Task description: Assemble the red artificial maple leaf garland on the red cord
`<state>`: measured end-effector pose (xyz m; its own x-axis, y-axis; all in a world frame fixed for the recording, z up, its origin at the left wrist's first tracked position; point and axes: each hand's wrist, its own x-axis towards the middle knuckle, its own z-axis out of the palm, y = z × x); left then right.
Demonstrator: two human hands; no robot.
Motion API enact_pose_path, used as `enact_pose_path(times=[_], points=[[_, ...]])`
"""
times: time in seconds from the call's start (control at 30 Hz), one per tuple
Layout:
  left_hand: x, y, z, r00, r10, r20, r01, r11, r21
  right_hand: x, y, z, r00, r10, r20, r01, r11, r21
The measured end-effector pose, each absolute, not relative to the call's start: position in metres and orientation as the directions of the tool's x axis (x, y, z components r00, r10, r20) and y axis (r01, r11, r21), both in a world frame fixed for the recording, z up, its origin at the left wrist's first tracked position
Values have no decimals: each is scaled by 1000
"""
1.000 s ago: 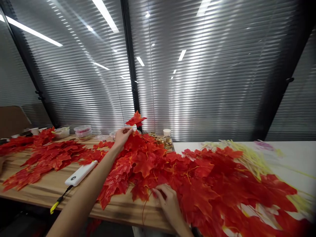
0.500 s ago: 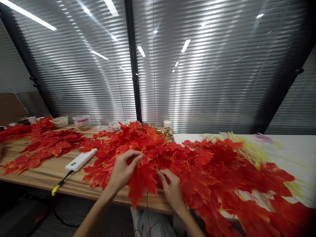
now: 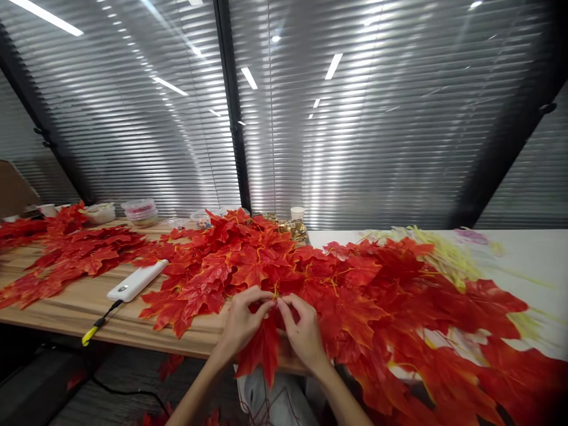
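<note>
A: Hands meet at the desk's near edge, about mid-length. Left hand and right hand are curled, fingertips nearly touching one another.

B: Holding what?

A: One red leaf. It hangs point-down over the near edge between the two hands. Both pinch it near its top, where a yellow stem shows. Fingers closed to a pinch, not a fist.

B: Surroundings?

A: Leaf pile covers the desk from the middle to the right end and touches both hands. A second spread of leaves lies toward the left end. White power bank sits between them near the front edge, its cable with a yellow tip dropping over the edge.

B: Far edge?

A: Paper cup, gold bits beside it, clear tubs toward the far left. Pale yellow stems behind the pile, right side.
</note>
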<state>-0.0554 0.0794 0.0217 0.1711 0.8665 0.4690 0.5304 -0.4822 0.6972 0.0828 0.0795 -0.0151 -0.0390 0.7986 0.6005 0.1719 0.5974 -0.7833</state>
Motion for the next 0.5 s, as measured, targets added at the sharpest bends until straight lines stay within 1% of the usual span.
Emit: enact_pose_path(times=[0.1, 0.23, 0.33, 0.5], points=[[-54, 76, 26, 177, 857, 485, 526, -498, 689, 84, 80, -15, -46, 796, 603, 156, 602, -783], [-54, 74, 29, 191, 847, 496, 526, -515, 677, 84, 79, -16, -15, 782, 623, 158, 617, -771], [-54, 72, 28, 197, 839, 507, 543, -524, 656, 83, 77, -17, 8, 762, 647, 179, 636, -751], [-56, 71, 28, 194, 842, 503, 556, -517, 651, 82, 76, -16, -4, 743, 669, 231, 652, -722]])
